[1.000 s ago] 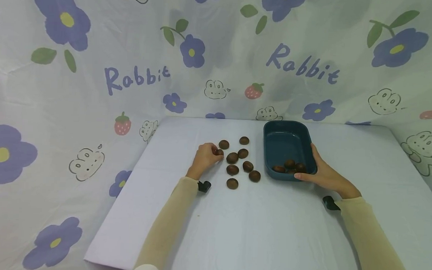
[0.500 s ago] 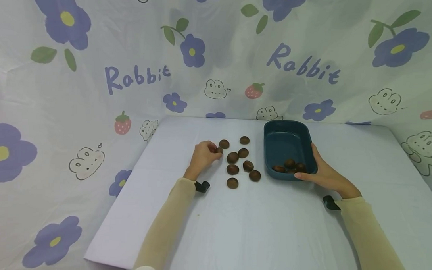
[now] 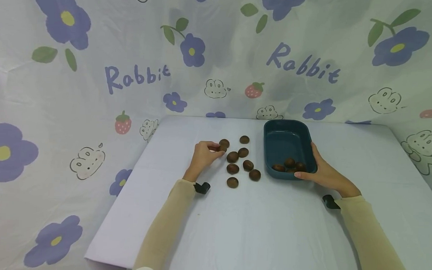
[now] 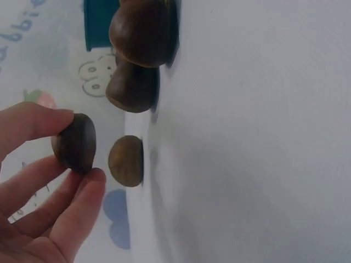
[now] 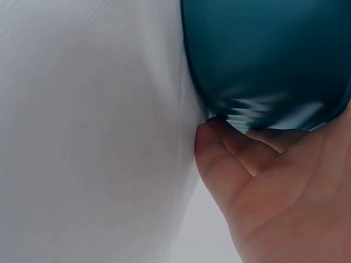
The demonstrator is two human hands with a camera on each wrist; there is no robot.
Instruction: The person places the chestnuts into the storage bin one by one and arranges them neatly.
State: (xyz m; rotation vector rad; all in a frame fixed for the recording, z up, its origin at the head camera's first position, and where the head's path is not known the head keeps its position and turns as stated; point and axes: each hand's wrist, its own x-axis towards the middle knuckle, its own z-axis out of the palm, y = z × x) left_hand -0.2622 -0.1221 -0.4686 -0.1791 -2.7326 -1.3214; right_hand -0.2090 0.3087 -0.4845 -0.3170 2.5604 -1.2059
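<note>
Between the thumb and fingertips of my left hand (image 3: 202, 157) is a glossy brown chestnut (image 4: 75, 143), raised off the white table in the left wrist view. Right behind it lies another chestnut (image 3: 224, 143), partly overlapped in the head view. More loose chestnuts (image 3: 232, 168) are scattered to the right of this hand. My right hand (image 3: 323, 173) grips the near right corner of a dark teal rectangular dish (image 3: 286, 143), thumb over the near rim and fingers along the outer side. Several chestnuts (image 3: 290, 162) sit at the dish's near end.
The white-covered table (image 3: 255, 227) reaches back to a fabric backdrop (image 3: 219, 51) printed with flowers, rabbits and strawberries. Black wrist mounts (image 3: 202, 187) are on both forearms. The table's left edge runs diagonally beside the left forearm.
My left hand has lifted the pinched chestnut and turned it slightly to the right, over the one behind it. The right hand and the dish have stayed in place.
</note>
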